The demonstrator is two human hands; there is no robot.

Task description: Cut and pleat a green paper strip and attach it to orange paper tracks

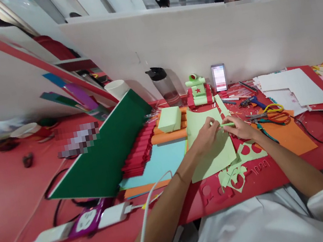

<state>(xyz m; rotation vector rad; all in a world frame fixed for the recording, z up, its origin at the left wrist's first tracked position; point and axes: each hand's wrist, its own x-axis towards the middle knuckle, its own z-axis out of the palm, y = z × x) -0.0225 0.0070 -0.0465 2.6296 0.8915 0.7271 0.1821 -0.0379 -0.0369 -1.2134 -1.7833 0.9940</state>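
Note:
Between my two hands is a thin light-green paper roll (227,125), pinched at its ends over a light-green paper sheet (212,158). My left hand (209,131) is closed at its left end, the fingers partly hiding it. Closed on the right end is my right hand (238,127). Behind them lies a light-green strip (221,105). Cut light-green scraps (236,172) lie in front of the sheet. Farther back stands a green and red paper model (198,91) with a red star. To the left a light-green block (169,119) rests on orange rolls (169,136).
Scissors (262,115) and pliers (266,131) lie right of my hands, by orange paper (295,137). A bottle (163,87) and phone (219,77) stand at the back panel. Left are red folded strips (138,152), a leaning green board (107,151) and a power strip (85,221).

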